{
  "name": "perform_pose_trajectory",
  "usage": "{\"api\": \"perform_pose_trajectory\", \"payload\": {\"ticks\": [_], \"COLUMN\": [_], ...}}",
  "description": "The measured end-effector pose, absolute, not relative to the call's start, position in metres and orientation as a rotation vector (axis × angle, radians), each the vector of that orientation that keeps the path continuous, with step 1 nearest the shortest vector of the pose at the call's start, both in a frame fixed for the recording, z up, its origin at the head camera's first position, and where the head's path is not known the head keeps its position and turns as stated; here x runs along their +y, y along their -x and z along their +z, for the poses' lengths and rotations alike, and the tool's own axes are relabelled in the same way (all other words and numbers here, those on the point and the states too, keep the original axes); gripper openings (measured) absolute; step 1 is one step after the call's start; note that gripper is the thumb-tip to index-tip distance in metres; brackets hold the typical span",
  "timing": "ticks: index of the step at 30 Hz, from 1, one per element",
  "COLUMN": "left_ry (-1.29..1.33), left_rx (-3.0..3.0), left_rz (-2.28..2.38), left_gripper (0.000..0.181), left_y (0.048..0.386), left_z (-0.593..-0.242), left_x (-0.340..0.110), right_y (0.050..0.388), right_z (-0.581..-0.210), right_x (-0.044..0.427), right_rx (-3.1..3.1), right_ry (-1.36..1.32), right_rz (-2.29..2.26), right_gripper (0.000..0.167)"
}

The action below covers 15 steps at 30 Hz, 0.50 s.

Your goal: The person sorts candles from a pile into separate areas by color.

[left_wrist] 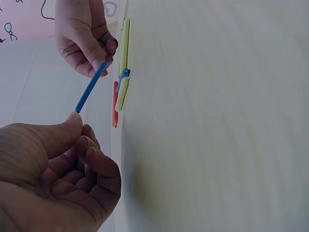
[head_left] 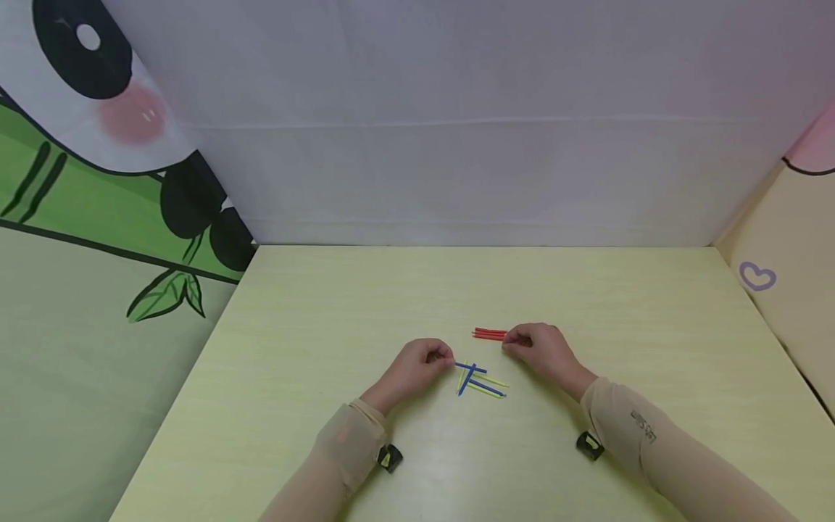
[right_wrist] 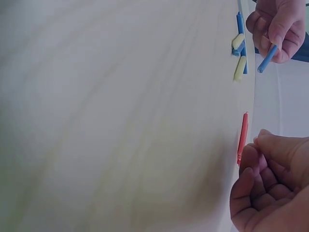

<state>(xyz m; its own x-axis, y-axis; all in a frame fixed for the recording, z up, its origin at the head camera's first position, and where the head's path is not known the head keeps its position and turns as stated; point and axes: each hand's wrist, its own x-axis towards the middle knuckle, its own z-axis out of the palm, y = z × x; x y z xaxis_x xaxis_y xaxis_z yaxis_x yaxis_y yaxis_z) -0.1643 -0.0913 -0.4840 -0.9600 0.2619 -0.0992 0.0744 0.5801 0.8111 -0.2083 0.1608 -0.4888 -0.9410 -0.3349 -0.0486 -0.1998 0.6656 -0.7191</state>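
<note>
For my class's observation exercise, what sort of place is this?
Probably a screened indoor tabletop workspace: a pale yellowish flat table, a plain whitish upright backdrop and a green cartoon-printed side panel.

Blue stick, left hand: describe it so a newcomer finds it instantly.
On the pale table, find the person's left hand, beside the cluster of blue and yellow sticks. The blue stick juts from its grip, pinched at one end. Unlike the other blue sticks, which lie in the cluster, this one is held.
</note>
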Motion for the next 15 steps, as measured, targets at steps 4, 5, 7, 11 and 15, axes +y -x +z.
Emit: {"api": "perform_pose_trajectory", "payload": {"ticks": [4,5,7,11,15], "left_ry": [-0.276,-0.278,-0.271,-0.26,-0.256], "left_rx": [2.609,2.61,2.609,2.606,2.611], "left_rz": [1.322,1.319,1.315,1.311,1.315], "left_gripper": [0.005,0.005,0.005,0.005,0.005], "left_y": [0.1648,0.165,0.1652,0.1652,0.1648], "left_z": [-0.4846,-0.4848,-0.4845,-0.4833,-0.4828], "left_x": [-0.0944,-0.0952,-0.0967,-0.098,-0.0989], "right_y": [0.2056,0.2051,0.2044,0.2036,0.2016], "right_z": [-0.4893,-0.4897,-0.4906,-0.4918,-0.491], "right_x": [0.1607,0.1607,0.1607,0.1604,0.1597], "right_rx": [2.688,2.684,2.683,2.691,2.687], "right_ry": [0.444,0.447,0.453,0.461,0.458], "right_rz": [-1.143,-1.146,-1.15,-1.159,-1.164], "right_gripper": [0.005,0.005,0.005,0.005,0.005]}}
